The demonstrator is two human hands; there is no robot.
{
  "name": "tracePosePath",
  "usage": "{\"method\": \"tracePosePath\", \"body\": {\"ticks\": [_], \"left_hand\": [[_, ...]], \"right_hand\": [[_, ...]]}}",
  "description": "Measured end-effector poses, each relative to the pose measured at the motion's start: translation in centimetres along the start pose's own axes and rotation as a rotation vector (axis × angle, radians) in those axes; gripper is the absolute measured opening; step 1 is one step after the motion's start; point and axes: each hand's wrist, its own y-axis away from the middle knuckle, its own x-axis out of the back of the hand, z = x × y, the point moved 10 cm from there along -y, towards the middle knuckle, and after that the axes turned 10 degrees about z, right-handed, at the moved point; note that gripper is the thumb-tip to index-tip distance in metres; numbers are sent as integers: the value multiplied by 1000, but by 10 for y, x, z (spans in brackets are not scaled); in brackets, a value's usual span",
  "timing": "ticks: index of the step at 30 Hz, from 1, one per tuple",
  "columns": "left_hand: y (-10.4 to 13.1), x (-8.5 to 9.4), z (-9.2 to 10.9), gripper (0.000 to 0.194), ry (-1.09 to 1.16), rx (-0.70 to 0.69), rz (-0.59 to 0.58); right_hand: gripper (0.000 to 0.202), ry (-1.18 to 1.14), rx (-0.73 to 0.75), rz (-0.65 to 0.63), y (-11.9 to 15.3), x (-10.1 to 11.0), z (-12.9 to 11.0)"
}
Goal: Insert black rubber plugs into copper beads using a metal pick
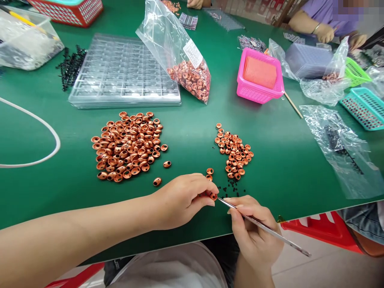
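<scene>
My left hand (183, 200) pinches a small copper-coloured oval cup (213, 196) with a hole in it, just above the green table. My right hand (258, 232) is closed around a slim metal tool (264, 227), held like a pen. The tool's thin tip meets the cup at my left fingertips; whether it is inside the hole is too small to tell. Beyond my hands lie tiny black pieces (232, 186) and a smaller heap of copper cups (235, 152). A larger heap of such cups (129, 146) spreads to the left.
Behind the heaps are stacked clear compartment trays (126, 72), a plastic bag of copper cups (192, 78) and a pink basket (259, 94). Black screw-like pieces (70, 66) lie at left, a clear bag (345, 156) at right. Another person's hands (325, 33) work across the table.
</scene>
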Motion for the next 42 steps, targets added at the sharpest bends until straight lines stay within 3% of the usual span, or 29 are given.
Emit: {"method": "tracePosePath", "body": {"ticks": [11, 23, 32, 38, 42], "left_hand": [[0, 0, 7, 13, 16, -59, 11], [1, 5, 11, 12, -73, -103, 63], [2, 7, 11, 11, -95, -113, 83], [1, 11, 11, 11, -53, -108, 101], [0, 10, 12, 11, -13, -107, 77]], "right_hand": [[31, 20, -21, 7, 2, 0, 2], [24, 2, -69, 169, -2, 13, 6], [23, 6, -74, 163, -1, 13, 7], [10, -91, -53, 220, -10, 20, -3], [19, -46, 5, 153, -16, 19, -16]]}}
